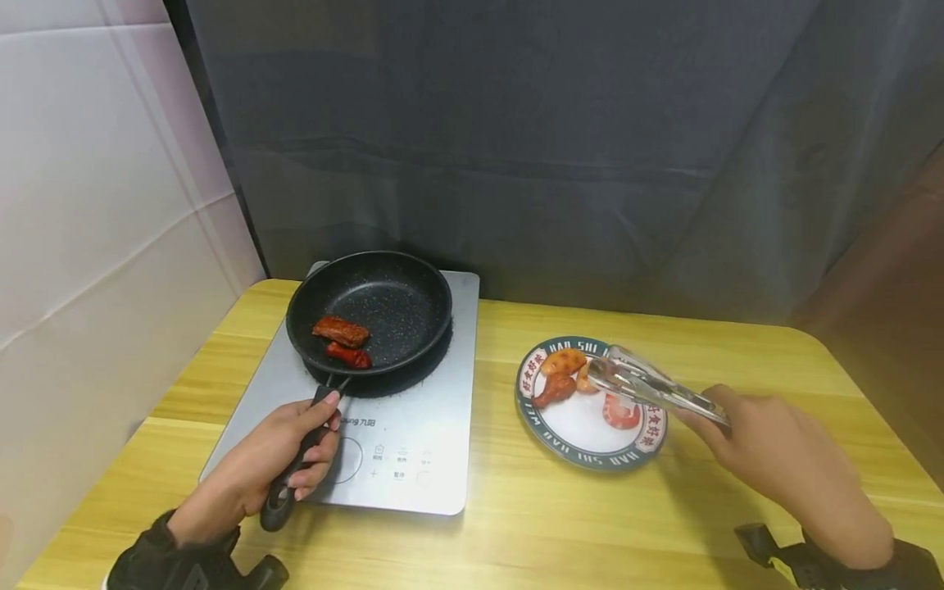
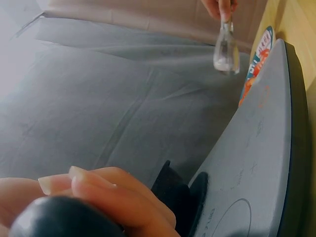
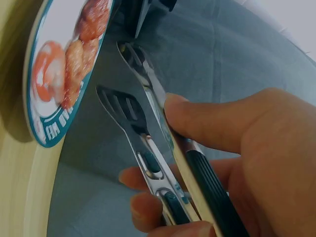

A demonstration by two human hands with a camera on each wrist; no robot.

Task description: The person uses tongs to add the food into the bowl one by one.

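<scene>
My left hand (image 1: 283,449) grips the black handle of a frying pan (image 1: 394,315) above an induction cooktop (image 1: 442,418). Two food pieces lie on the pan's near-left side: a browned piece of meat (image 1: 341,330) and a smaller red piece (image 1: 348,355). My right hand (image 1: 782,451) holds metal tongs (image 3: 163,148), their two ends apart with nothing visible between them. They hover over a round plate (image 1: 568,438) with a green patterned rim. On it lie a small drumstick (image 1: 555,390), an orange-brown piece (image 1: 564,361), another partly hidden by the tongs, and a red-and-white piece (image 1: 621,411).
The cooktop stands on the left of a yellow wooden table (image 1: 501,524), with the plate to its right. A dark grey cloth (image 1: 516,164) hangs behind the table, and a white panel (image 1: 96,180) rises at the left.
</scene>
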